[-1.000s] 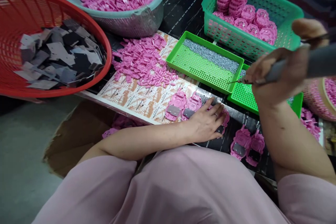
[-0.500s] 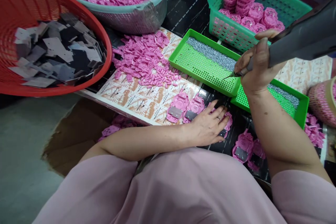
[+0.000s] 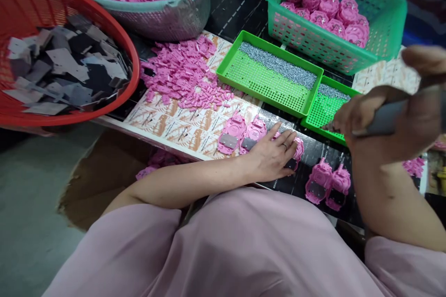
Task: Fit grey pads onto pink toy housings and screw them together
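Note:
My left hand (image 3: 270, 158) lies flat with its fingers spread over pink plastic casings, partly covering them. One covered casing (image 3: 298, 149) shows past the fingertips. To the left of this hand are two more casings, a pink one (image 3: 232, 127) and its neighbour (image 3: 256, 127), each with a metal plate at its lower end. My right hand (image 3: 360, 109), blurred by motion, is wrapped round a grey electric screwdriver (image 3: 388, 116) above the smaller green tray (image 3: 310, 123). Two further casings, one left (image 3: 320, 176) and one right (image 3: 339, 183), lie between my forearms.
A larger green tray (image 3: 265, 95) holds small silvery screws (image 3: 278, 65). Behind it stands a teal basket (image 3: 386, 32) of stacked pink assemblies. Loose pink parts (image 3: 181, 69) are heaped at left, near a pale blue basin (image 3: 156, 14) and a red basket (image 3: 134, 72) of metal plates.
My right hand has drawn the screwdriver from over the larger tray toward the right and nearer to me. My left hand stays on the casings. The whole view has shifted slightly.

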The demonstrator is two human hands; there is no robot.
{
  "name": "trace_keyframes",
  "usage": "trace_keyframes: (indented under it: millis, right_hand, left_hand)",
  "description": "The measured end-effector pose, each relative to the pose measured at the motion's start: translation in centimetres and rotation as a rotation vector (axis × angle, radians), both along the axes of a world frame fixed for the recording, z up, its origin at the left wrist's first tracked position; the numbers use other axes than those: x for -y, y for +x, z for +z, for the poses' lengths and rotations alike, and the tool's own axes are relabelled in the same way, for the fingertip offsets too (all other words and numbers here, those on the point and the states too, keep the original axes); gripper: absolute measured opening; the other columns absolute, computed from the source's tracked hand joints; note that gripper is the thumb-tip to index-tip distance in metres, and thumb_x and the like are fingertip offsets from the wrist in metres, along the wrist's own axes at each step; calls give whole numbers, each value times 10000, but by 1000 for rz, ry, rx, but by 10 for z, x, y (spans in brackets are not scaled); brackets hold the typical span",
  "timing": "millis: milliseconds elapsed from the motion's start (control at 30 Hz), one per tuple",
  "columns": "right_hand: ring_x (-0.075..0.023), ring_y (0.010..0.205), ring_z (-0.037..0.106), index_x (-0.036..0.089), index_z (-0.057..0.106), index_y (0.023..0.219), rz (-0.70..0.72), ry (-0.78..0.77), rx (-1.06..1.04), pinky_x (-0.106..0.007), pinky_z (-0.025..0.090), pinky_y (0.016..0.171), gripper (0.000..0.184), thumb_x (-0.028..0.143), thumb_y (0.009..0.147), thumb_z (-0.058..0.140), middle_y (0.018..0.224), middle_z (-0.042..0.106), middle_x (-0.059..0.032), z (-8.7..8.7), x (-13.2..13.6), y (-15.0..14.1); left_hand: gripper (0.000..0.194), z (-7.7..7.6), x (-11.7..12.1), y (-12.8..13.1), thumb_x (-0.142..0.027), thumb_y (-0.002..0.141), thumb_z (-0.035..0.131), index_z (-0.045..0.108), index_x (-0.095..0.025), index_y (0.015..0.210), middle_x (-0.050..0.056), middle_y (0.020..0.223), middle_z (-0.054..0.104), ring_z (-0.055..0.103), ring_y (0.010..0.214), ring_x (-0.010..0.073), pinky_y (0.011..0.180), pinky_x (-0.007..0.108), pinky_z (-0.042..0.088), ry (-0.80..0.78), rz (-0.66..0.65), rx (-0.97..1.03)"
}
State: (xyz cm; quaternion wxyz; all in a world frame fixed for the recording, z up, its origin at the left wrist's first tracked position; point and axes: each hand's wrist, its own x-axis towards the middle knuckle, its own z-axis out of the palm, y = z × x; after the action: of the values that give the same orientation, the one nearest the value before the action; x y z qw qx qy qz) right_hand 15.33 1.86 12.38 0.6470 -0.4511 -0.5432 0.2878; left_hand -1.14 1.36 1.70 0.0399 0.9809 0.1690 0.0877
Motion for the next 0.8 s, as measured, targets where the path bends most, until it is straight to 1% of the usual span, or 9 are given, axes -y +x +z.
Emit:
trace_keyframes:
  millis: [67,133,167,267,467,567,633,700,800]
  right_hand:
    - [-134,281,374,304,642,975,28,100,-57,-313,362,288,198,399,802,658,422,439,83,-9,17,-3]
    - [-141,270,377,327,642,1003,75,82,-75,-306,336,267,214,384,799,666,412,453,81,-20,25,-6]
    - [-145,273,383,345,636,1014,72,77,-89,-305,336,265,230,388,791,674,415,461,82,-24,26,-7]
    - [-151,284,395,371,632,1026,71,67,-110,-305,355,270,246,390,785,676,419,466,87,-33,24,-6]
    - [-131,295,418,271,686,952,193,125,-103,-298,362,267,162,325,801,668,457,500,67,-43,20,-2]
    - [-114,287,415,268,681,965,246,138,-103,-268,349,257,158,325,818,670,461,500,74,-48,19,-3]
    - [-109,286,419,274,672,991,254,132,-96,-256,355,262,177,340,827,669,457,493,81,-49,18,-5]
    - [-111,287,428,280,655,1027,243,107,-89,-257,367,272,216,356,826,673,451,492,88,-44,17,-6]
    - [-124,281,423,291,607,1031,159,96,-103,-277,392,286,311,433,774,710,430,493,108,-24,22,-1]
  left_hand:
    - [682,1,1,0,-570,891,538,526,-35,1314,218,1404,506,427,1343,312,1143,526,254,6,3,-6]
    - [674,3,1,1,-557,894,540,524,-33,1316,219,1414,494,418,1351,317,1144,531,249,12,0,-9]
    - [676,3,1,1,-554,894,541,520,-30,1320,221,1418,489,416,1352,319,1144,535,247,14,0,-11]
    - [682,5,1,1,-557,895,539,515,-29,1326,223,1417,489,415,1352,320,1143,538,249,17,-2,-19]
    - [673,6,2,1,-555,891,550,532,-33,1316,215,1402,509,431,1344,319,1142,538,261,16,-2,-16]
    - [673,5,2,1,-558,906,521,523,-34,1327,215,1407,504,430,1346,319,1137,549,270,16,-5,-25]
    - [672,5,2,1,-553,909,519,514,-35,1337,210,1422,490,420,1355,316,1143,551,264,8,-2,-36]
    - [667,6,1,1,-543,911,519,506,-36,1345,201,1437,477,409,1365,311,1152,549,253,-4,5,-53]
    - [633,6,1,-1,-525,938,480,487,-59,1366,177,1464,452,398,1379,293,1163,549,234,-13,23,-74]
